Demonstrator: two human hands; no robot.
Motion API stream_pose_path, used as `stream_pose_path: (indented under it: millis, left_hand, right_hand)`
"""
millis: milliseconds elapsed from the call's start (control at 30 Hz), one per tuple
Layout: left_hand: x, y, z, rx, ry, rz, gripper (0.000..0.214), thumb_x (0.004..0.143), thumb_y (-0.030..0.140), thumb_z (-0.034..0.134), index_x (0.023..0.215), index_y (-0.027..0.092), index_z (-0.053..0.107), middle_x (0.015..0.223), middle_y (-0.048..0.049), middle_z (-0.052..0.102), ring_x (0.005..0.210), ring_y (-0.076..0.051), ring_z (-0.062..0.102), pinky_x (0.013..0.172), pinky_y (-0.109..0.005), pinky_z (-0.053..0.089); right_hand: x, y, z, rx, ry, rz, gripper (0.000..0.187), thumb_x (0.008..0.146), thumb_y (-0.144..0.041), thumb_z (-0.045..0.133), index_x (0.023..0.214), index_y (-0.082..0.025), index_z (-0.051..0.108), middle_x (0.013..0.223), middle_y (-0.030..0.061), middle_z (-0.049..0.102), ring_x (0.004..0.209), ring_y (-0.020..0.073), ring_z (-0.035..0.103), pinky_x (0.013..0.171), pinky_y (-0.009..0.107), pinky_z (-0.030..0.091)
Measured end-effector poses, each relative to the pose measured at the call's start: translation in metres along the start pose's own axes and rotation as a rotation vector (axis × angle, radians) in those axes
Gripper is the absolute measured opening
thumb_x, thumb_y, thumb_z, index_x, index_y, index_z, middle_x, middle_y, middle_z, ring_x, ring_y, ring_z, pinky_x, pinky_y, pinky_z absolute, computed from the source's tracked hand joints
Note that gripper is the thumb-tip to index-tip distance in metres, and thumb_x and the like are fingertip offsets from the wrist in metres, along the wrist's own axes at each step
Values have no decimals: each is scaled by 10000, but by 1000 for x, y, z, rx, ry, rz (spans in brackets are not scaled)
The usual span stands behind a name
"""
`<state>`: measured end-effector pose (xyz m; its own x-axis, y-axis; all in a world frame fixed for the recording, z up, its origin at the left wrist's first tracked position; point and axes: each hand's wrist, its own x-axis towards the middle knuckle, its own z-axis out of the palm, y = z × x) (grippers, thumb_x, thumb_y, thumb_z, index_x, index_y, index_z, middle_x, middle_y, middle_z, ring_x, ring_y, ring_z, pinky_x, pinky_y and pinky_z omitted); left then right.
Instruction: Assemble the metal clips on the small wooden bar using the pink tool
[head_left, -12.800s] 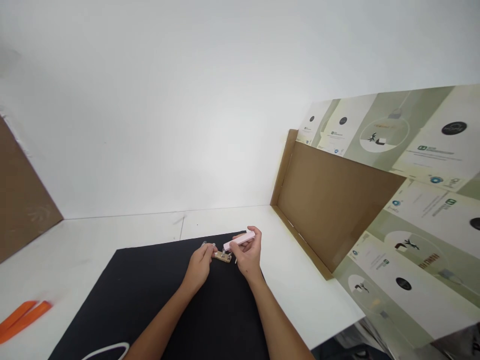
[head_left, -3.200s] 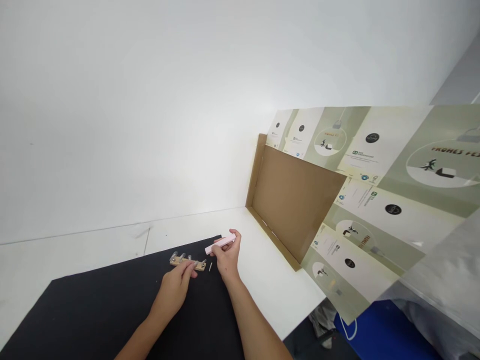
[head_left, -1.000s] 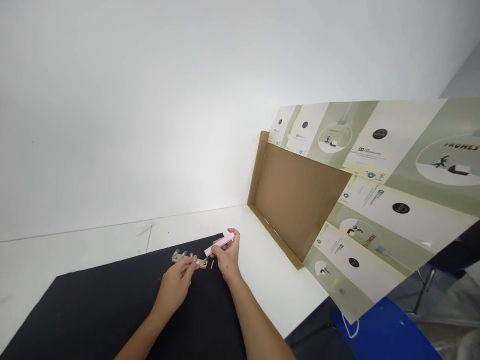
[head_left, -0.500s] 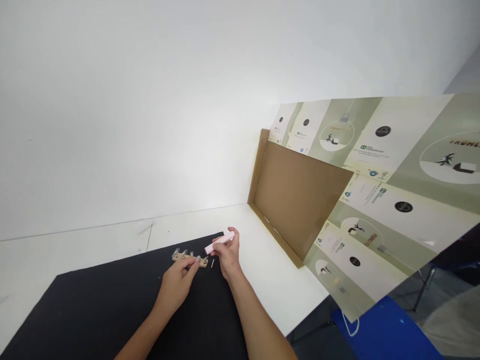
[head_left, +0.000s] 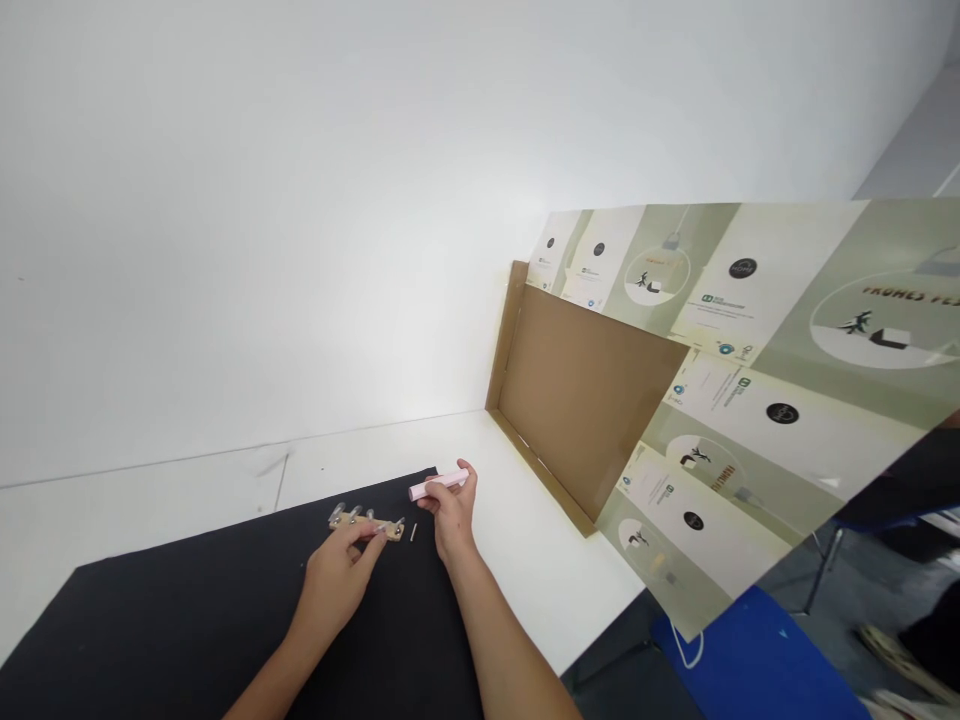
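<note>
My left hand (head_left: pixel 339 572) is closed at a small light wooden strip (head_left: pixel 393 533) on the black mat. Its thumb and fingertips pinch a small clear piece on the strip. Several other clear rounded pieces (head_left: pixel 354 514) stand up along the strip, left of my fingertips. My right hand (head_left: pixel 453 518) is wrapped round a pale pink stick (head_left: pixel 442 483), lifted above the mat's far right corner. The stick lies nearly level, one end pointing left toward the strip. A thin short pin (head_left: pixel 414 533) lies on the mat between the strip and my right hand.
The black mat (head_left: pixel 187 610) covers part of a white table (head_left: pixel 517 560). An open cardboard box (head_left: pixel 592 390) leans on the right, with printed sheets (head_left: pixel 720 400) around it. Beyond the table edge stands a blue chair (head_left: pixel 750 660). A white wall (head_left: pixel 262 220) rises behind.
The whole view has shifted slightly. The pink stick in my right hand has turned flatter. My left hand stays at the wooden strip, still pinching.
</note>
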<state>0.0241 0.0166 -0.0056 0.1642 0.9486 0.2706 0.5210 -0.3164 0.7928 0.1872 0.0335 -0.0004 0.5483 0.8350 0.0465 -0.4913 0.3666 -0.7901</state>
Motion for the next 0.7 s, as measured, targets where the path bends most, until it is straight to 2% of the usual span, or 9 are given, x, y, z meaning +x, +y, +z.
stream_pose_path:
  millis: [167, 367, 533, 700]
  left_hand:
    - [-1, 0, 1, 21, 17, -7, 401, 779, 517, 504, 897, 206, 728, 543, 28, 615, 469, -168, 536, 525, -278, 430]
    - [-1, -1, 3, 79, 23, -54, 379, 786, 492, 531, 919, 209, 745, 605, 15, 690, 520, -186, 606, 604, -289, 487]
    - [1, -5, 5, 133, 34, -63, 319, 817, 450, 537, 922, 244, 757, 871, -2, 772, 785, -220, 702, 742, -282, 519]
    - [3, 1, 8, 219, 51, -12, 306, 858, 421, 502, 927, 260, 753, 1056, -7, 747, 978, -232, 676, 838, -289, 500]
  right_hand:
    - [2, 1, -1, -6, 5, 4, 707, 611, -122, 673, 1210, -247, 317, 748, -68, 647, 580, 124, 645, 478, 207, 530]
    - [2, 0, -2, -10, 24, 8, 718, 597, -127, 681, 1206, -243, 319, 737, -73, 646, 576, 127, 651, 483, 206, 533]
    - [1, 0, -1, -28, 23, 7, 709, 604, -123, 682, 1203, -245, 322, 746, -75, 643, 582, 125, 653, 496, 205, 541]
    - [1, 0, -1, -29, 20, 9, 711, 608, -121, 683, 1207, -244, 321, 743, -70, 649, 583, 125, 653, 494, 198, 538]
